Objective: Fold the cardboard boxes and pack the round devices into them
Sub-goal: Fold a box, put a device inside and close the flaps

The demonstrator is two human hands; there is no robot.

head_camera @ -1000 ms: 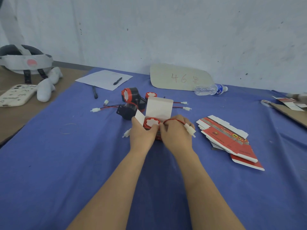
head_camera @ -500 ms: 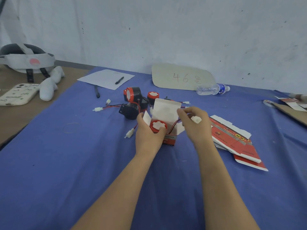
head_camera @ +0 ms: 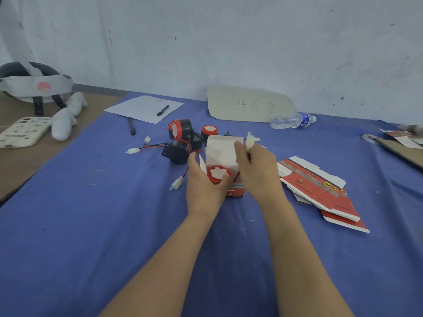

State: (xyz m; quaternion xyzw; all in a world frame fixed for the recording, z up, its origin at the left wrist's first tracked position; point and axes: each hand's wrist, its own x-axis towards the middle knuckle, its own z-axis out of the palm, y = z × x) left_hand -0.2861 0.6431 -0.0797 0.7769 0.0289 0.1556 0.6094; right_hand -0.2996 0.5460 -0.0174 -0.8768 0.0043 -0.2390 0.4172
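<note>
Head camera: on the bench, the left hand (head_camera: 203, 184) clasps the box (head_camera: 225, 172) with a round device (head_camera: 218, 173) inside, while the right hand (head_camera: 256, 170) pinches its white plug (head_camera: 250, 140), whose wire could jam the lid.

We see the left hand (head_camera: 203, 186) gripping the open box (head_camera: 225, 156) with a round device (head_camera: 218, 173) seated in it. Just right of the box, the right hand (head_camera: 258, 170) pinches a white connector (head_camera: 250, 140). Flat boxes (head_camera: 320, 191) lie further right.
</note>
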